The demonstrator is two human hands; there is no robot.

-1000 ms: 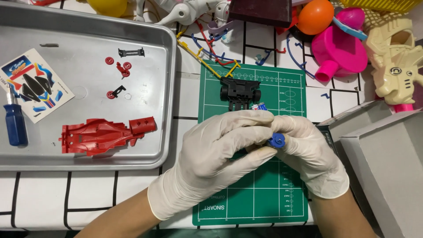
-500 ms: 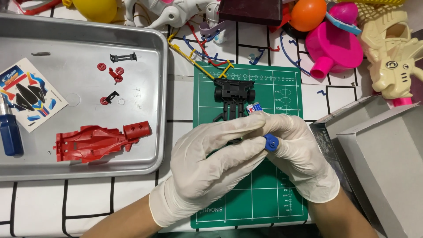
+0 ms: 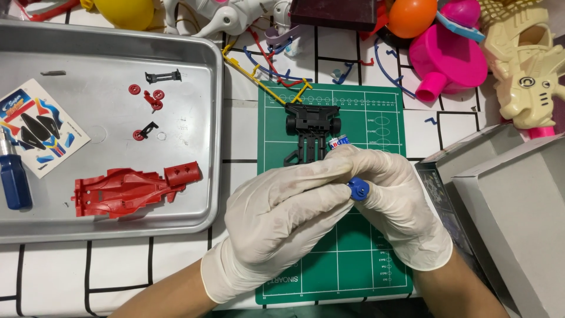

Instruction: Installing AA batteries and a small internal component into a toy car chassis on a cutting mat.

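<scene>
1. Compared with half a second back, not much has moved: both gloved hands sit in about the same spot over the green cutting mat (image 3: 365,259), and the little blue wheel-shaped part (image 3: 358,189) is in the same pinch between them. The view just drifts a touch.

2. The left hand (image 3: 276,227) is curled over from the left, its fingertips pressed against the blue part. The right hand (image 3: 397,203) is closed around the same piece from the other side. So both are clenched on it, neither is loose.

3. The blue part is held just above the mat's middle, right below the black chassis (image 3: 312,126), which lies flat at the top of the mat. A small striped bit (image 3: 338,142) pokes out above the right fingers; I can't tell what it is.

4. My read on the step: the small blue piece is being worked or fitted by hand. What follows looks fiddly, needing a steady pinch and careful lining-up.

5. Off to the left, the metal tray (image 3: 206,118) holds the red car body (image 3: 132,188), small red bits (image 3: 147,100), a sticker sheet (image 3: 38,126) and a blue-handled screwdriver (image 3: 15,182).
</scene>
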